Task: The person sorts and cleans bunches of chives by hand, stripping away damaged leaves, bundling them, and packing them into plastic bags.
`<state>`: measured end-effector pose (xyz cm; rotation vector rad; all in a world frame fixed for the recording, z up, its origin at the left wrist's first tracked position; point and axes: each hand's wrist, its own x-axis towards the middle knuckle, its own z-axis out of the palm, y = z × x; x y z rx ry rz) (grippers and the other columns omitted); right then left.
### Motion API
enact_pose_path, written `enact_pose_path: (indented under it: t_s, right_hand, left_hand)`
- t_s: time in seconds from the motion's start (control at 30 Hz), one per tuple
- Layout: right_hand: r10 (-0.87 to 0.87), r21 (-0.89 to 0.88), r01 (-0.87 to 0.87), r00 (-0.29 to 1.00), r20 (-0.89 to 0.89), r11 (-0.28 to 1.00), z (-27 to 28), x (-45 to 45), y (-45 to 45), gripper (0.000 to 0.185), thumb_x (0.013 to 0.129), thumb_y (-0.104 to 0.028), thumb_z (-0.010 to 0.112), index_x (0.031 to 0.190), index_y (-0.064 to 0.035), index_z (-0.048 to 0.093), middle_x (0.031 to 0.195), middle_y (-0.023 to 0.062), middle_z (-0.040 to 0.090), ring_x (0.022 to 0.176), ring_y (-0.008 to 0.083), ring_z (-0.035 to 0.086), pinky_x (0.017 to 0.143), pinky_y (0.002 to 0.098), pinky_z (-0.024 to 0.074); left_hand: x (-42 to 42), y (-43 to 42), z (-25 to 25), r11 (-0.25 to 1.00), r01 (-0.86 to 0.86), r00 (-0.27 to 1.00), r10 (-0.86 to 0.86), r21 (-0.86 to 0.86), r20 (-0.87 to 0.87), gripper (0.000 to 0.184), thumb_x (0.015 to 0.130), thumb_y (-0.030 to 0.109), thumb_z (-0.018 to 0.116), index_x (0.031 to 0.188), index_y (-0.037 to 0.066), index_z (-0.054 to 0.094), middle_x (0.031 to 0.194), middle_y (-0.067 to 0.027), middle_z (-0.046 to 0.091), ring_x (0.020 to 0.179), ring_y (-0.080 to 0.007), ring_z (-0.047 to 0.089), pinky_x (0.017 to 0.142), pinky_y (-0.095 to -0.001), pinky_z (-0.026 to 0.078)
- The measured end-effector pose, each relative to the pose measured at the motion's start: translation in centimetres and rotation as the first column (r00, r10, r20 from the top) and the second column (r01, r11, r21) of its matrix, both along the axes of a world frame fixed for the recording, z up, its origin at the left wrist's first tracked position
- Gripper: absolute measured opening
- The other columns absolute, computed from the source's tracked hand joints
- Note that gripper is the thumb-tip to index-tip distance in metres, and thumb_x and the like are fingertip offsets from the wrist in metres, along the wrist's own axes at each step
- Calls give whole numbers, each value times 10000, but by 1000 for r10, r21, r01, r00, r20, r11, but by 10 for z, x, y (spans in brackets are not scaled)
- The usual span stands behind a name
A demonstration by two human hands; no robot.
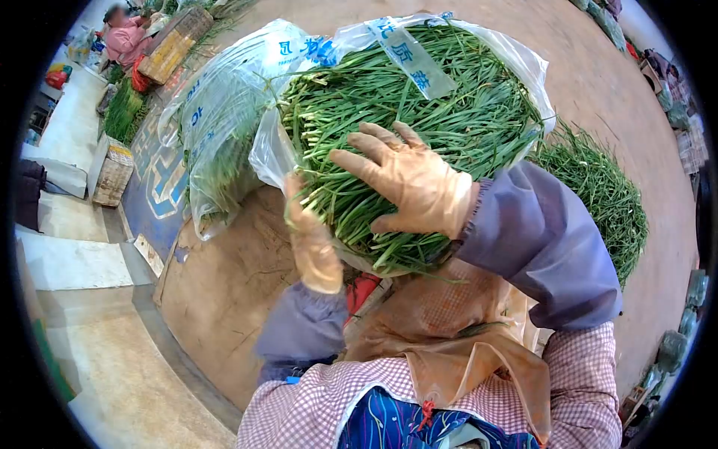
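Long green stalks with pale cut ends fill a clear plastic bag (pixel 523 56) with blue print, opened around a large bundle (pixel 449 112). On top of the stalks my right hand (pixel 415 183), in a tan glove, lies with its fingers spread. At the bundle's left edge is my left hand (pixel 310 239), also gloved, upright against the cut ends and slightly blurred, its fingers stretched out. A printed strip of the bag lies across the top of the stalks.
A second printed bag (pixel 224 120) holding green stalks stands at the left. Loose greens (pixel 598 194) are piled at the right. Boxes (pixel 176 45) and a person in pink (pixel 126 37) are at the upper left. Wrapped bundles (pixel 671 350) line the right edge.
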<state>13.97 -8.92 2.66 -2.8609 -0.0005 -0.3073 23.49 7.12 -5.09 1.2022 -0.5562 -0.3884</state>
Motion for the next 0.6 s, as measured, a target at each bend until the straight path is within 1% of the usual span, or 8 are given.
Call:
enact_pose_path:
  t_s: [0.03, 0.1, 0.17, 0.33, 0.43, 0.47, 0.57, 0.6]
  right_hand:
    - [1, -34, -2, 1000, -18, 999, 0, 7, 2, 1028, 590, -324, 842, 1458, -138, 323, 1398, 189, 408, 1360, 379, 335, 1113, 571, 252]
    - [36, -17, -38, 993, -115, 999, 4, 18, 8, 1101, 544, -340, 861, 1471, -161, 294, 1397, 187, 402, 1375, 383, 309, 1117, 593, 231]
    - [84, -16, -89, 976, -199, 996, 3, 25, 14, 1113, 539, -337, 860, 1476, -173, 284, 1388, 185, 406, 1377, 386, 305, 1114, 598, 232]
    - [68, -109, -96, 970, -235, 989, -2, 28, 28, 1126, 523, -353, 865, 1467, -161, 283, 1374, 201, 412, 1358, 397, 338, 1113, 610, 227]
    - [45, -232, -71, 992, -115, 970, -15, 31, 34, 1116, 535, -354, 861, 1461, -131, 279, 1381, 208, 408, 1362, 397, 333, 1115, 606, 226]
    - [62, -241, -66, 998, -21, 968, -18, 33, 34, 1012, 550, -328, 848, 1402, -106, 349, 1338, 192, 445, 1326, 379, 383, 1104, 581, 263]
    - [124, -4, -126, 981, -152, 992, -11, 34, 22, 874, 568, -291, 828, 1318, -102, 422, 1281, 171, 483, 1276, 354, 439, 1084, 551, 308]
    - [110, 38, -106, 987, -119, 994, -18, 32, 19, 766, 585, -261, 805, 1253, -106, 465, 1231, 151, 507, 1231, 330, 479, 1064, 519, 345]
  left_hand:
    - [-7, -8, 16, 983, 144, 983, -156, -116, -99, 866, 927, 649, 420, 1489, 26, 207, 1448, -166, 371, 1275, -277, 449, 1084, -413, 372]
    - [-9, -12, 5, 992, 75, 992, -84, -99, -97, 861, 926, 644, 431, 1487, 29, 213, 1459, -168, 362, 1291, -286, 442, 1080, -420, 379]
    - [-12, -12, 8, 981, 67, 980, -99, -184, -175, 838, 931, 631, 437, 1488, 41, 228, 1468, -165, 351, 1306, -296, 424, 1092, -436, 359]
    - [-24, -8, 22, 964, -99, 936, 5, -249, -352, 776, 931, 581, 473, 1479, 64, 288, 1495, -156, 318, 1364, -315, 335, 1138, -469, 272]
    - [-24, -8, 30, 966, -79, 962, 9, -247, -271, 765, 943, 562, 459, 1476, 42, 283, 1501, -160, 310, 1367, -313, 331, 1139, -467, 269]
    - [-24, -6, 29, 954, -49, 950, -47, -296, -310, 745, 954, 529, 453, 1474, 25, 280, 1503, -170, 308, 1370, -311, 328, 1145, -466, 253]
    - [-16, -2, 34, 965, -25, 989, -14, -262, -144, 716, 969, 427, 501, 1470, -13, 240, 1505, -215, 292, 1362, -315, 339, 1140, -447, 259]
    - [-11, 1, 32, 971, 22, 1000, -25, -239, -9, 708, 976, 403, 498, 1477, -16, 226, 1512, -212, 287, 1377, -315, 318, 1150, -442, 231]
